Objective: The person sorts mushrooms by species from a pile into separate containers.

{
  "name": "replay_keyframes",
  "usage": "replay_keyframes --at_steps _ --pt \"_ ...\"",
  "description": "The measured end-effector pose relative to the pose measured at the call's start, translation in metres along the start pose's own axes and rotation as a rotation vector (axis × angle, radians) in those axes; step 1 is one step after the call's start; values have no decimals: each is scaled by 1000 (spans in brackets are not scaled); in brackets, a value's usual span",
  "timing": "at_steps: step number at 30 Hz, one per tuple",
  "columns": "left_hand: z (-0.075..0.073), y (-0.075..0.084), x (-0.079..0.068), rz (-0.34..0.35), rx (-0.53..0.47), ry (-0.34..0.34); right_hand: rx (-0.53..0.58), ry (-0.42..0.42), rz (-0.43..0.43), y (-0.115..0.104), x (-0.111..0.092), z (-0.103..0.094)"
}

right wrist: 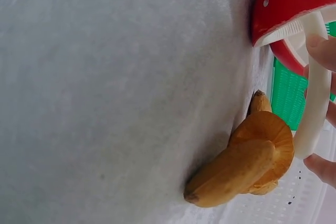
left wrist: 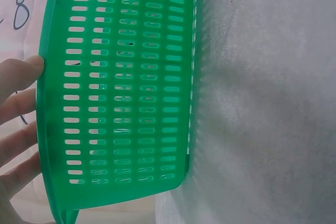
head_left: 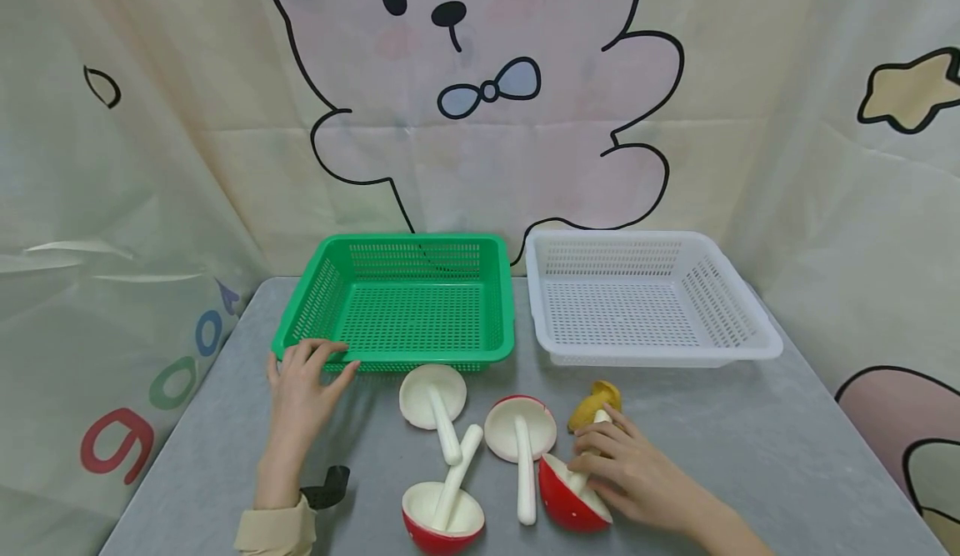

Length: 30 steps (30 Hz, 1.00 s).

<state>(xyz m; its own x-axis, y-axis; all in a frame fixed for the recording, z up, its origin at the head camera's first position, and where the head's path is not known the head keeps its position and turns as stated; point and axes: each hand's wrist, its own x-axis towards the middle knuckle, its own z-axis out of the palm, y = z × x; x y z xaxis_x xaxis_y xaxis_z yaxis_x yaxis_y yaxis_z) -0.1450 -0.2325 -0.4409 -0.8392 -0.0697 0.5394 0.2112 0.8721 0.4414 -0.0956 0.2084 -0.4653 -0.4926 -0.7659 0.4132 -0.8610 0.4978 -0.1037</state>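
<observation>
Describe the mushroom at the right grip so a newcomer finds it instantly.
Start at the white basket on the right, then come toward the camera to the right grip. The red-capped mushroom is the one it holds by the white stem. Unlike the three other white-stemmed mushrooms, it is held.

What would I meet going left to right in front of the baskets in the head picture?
Left hand → two toadstools whose stems meet → toadstool with stem toward you → red-capped toadstool with white spots → right hand gripping that last one's stem.
</observation>
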Motion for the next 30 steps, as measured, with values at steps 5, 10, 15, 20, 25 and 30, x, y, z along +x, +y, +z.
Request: replay_keyframes --at_steps 5,10,15,20,25,30 --pt "0 0 0 -2 1 2 2 -5 4 -1 0 -3" --pt "-1 1 0 -5 3 0 12 -12 23 -2 2 -8" --pt "-1 1 -1 -7 2 -2 13 7 14 -2 6 -14" --pt "-1 1 0 -6 2 0 20 41 -2 -2 10 -19" --pt "0 1 0 -3 3 2 15 46 1 -2 14 -26" --pt "0 1 -1 -1 3 4 -10 57 -38 0 22 -31"
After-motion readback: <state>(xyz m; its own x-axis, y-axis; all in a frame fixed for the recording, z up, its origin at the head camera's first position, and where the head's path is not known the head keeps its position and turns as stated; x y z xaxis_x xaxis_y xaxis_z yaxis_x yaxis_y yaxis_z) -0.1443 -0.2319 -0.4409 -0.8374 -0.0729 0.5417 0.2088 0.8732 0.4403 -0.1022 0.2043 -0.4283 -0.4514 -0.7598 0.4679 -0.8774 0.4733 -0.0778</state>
